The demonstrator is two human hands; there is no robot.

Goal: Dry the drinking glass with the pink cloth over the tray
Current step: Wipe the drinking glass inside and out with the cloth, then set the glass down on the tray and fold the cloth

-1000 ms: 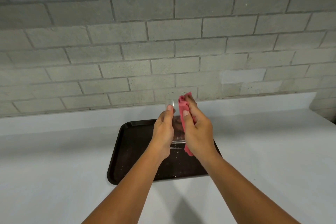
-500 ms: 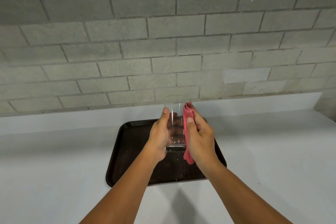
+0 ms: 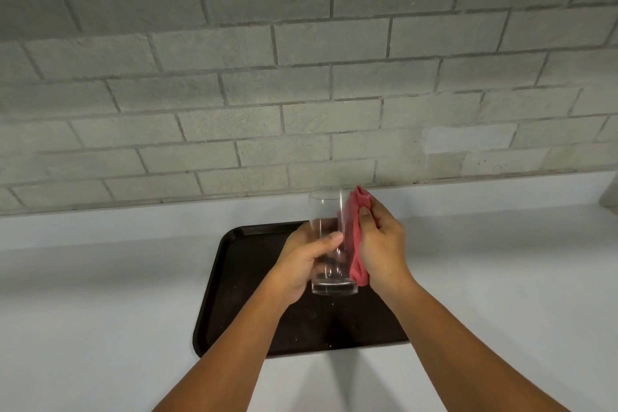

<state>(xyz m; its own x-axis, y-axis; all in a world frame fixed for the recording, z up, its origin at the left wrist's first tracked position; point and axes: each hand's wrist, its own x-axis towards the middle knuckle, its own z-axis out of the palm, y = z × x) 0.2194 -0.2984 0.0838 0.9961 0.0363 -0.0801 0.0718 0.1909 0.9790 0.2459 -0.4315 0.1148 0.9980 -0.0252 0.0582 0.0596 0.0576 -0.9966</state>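
Two hands are working at lower centre of the frame: my left hand (image 3: 306, 261) is gripping the upright drinking glass (image 3: 329, 244) above the tray (image 3: 234, 294), while my right hand (image 3: 381, 244) is pressing the pink cloth (image 3: 355, 237) against its side. I am judging that turning the glass steadily under firm cloth contact dries best.

left hand (image 3: 302, 261): thumb was upright along glass (image 3: 326, 244), now wrapped across its front | right hand (image 3: 381, 244): fingers curled more tightly, cloth (image 3: 356, 244) bunched against glass's right side | glass: more of its upper part bare
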